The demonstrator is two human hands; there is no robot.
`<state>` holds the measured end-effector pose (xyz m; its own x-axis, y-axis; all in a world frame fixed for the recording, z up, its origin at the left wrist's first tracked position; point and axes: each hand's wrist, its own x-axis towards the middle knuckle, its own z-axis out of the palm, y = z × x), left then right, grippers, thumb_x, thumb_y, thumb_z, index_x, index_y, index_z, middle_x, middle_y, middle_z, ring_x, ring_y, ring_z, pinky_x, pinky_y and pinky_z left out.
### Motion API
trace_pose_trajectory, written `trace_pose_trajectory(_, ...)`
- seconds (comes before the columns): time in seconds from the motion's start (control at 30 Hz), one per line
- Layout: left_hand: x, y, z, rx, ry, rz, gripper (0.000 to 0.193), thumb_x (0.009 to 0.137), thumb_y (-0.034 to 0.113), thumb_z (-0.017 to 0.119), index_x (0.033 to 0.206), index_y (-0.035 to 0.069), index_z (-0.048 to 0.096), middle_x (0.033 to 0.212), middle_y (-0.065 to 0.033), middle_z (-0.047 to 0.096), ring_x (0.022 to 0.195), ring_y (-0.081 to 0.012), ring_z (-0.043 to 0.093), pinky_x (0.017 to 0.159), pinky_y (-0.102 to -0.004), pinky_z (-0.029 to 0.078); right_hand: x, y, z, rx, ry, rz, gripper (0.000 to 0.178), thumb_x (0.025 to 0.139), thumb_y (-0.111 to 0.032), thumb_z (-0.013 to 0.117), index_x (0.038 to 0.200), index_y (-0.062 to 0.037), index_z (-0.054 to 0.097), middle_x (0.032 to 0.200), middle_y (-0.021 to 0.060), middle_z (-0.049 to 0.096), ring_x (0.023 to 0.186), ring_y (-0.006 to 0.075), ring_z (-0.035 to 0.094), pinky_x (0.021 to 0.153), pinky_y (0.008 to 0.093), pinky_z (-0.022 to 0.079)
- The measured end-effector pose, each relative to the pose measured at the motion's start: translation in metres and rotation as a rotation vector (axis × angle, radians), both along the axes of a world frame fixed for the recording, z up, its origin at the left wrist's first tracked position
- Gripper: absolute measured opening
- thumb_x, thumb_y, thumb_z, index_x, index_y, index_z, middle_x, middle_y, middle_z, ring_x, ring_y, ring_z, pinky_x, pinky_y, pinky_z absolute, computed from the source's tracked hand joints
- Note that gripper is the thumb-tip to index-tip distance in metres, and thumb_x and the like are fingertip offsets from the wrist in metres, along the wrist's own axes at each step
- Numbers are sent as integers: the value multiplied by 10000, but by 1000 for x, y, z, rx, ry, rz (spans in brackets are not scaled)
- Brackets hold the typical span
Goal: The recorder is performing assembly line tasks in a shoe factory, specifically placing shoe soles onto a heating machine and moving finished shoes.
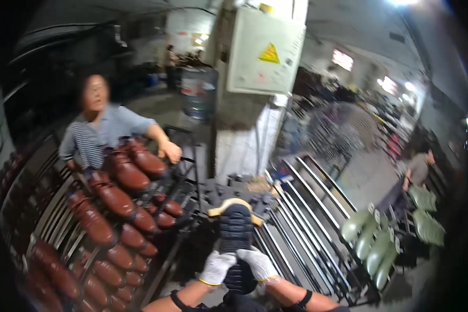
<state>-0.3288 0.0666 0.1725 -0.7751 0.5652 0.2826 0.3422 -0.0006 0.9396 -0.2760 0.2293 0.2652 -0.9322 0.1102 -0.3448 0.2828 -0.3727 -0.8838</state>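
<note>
A black, ridged shoe sole (236, 226) is held lengthwise in front of me, its tread facing up. My left hand (217, 268), in a white glove, is closed on its left edge near the middle. On the opposite edge my right hand (257, 263), gloved the same way, grips it too. The fingers of both hands are partly hidden by the sole. A curved, pale yellow piece (232, 204) lies at the sole's far end; whether it touches the sole I cannot tell.
Brown shoes (119, 200) fill a rack on the left, where another person (106, 122) stands. Metal rails (307, 218) run along the right, with pale green shoe forms (366, 239) beyond. A pillar carries an electrical box (265, 52); a large fan (343, 132) stands behind.
</note>
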Motion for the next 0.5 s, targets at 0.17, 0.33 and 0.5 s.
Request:
trace_pose_trajectory(0.17, 8, -19, -18, -467, 746, 208, 472, 975, 128, 469, 1443, 121, 531, 971, -56, 702, 883, -214, 670, 963, -422, 529, 12, 2, -47, 1058, 432, 151, 219, 963, -164, 612, 1053, -39, 767, 1027, 117, 762, 1004, 254, 718, 927, 352, 552)
trace_pose_trajectory(0.33, 28, -19, 23, -580, 613, 288, 225, 960, 190, 577, 1103, 46, 675, 869, -114, 693, 845, -271, 671, 902, -459, 510, 10, -4, -45, 1041, 577, -6, 204, 918, -170, 597, 968, -68, 766, 1014, 123, 762, 964, 274, 716, 897, 353, 556)
trace_pose_trajectory(0.5, 63, -45, 39, -17, -255, 253, 643, 1050, 227, 494, 1619, 51, 252, 1197, -162, 708, 1088, -292, 678, 1058, -432, 488, 48, -53, -23, 1444, 509, 120, 217, 811, -145, 696, 1014, -149, 773, 993, 44, 755, 1001, 285, 708, 877, 361, 553)
